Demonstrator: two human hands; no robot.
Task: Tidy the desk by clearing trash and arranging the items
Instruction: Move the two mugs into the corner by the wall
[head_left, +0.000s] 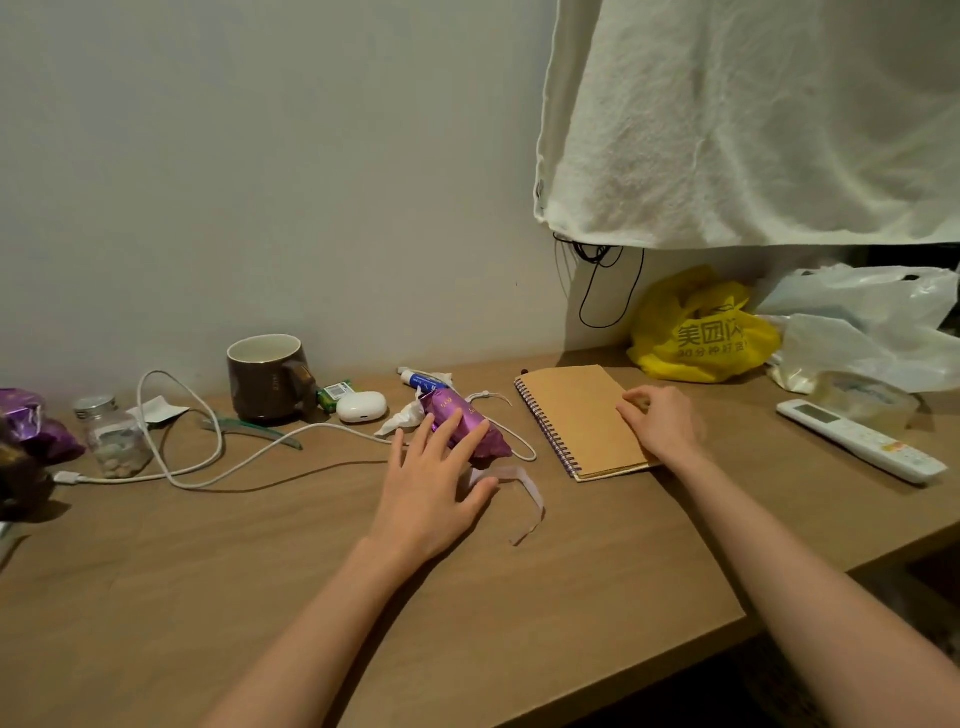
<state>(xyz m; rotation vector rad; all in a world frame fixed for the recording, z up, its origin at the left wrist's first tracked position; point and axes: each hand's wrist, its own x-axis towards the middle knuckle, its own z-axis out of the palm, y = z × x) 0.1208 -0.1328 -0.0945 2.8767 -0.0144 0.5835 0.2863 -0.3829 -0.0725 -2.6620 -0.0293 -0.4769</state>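
Note:
On the wooden desk (291, 540), my left hand (434, 483) lies with fingers spread and straight, fingertips touching a purple wrapper (470, 421). A pale paper strip (519, 493) curls beside its thumb. Crumpled white tissue (402, 415) sits behind the wrapper. My right hand (662, 423) rests on a brown spiral notebook (576, 415), fingers loosely curled on its cover. A white cable (208, 457) snakes across the left half of the desk.
A brown mug (267, 376), white earbud case (362, 406), small tube (423, 379), green box (332, 392), glass jar (111, 436) and purple bags (31, 426) stand left. A yellow bag (701, 332), white plastic bags (872, 322) and a remote (860, 441) lie right. A white cloth (753, 119) hangs above.

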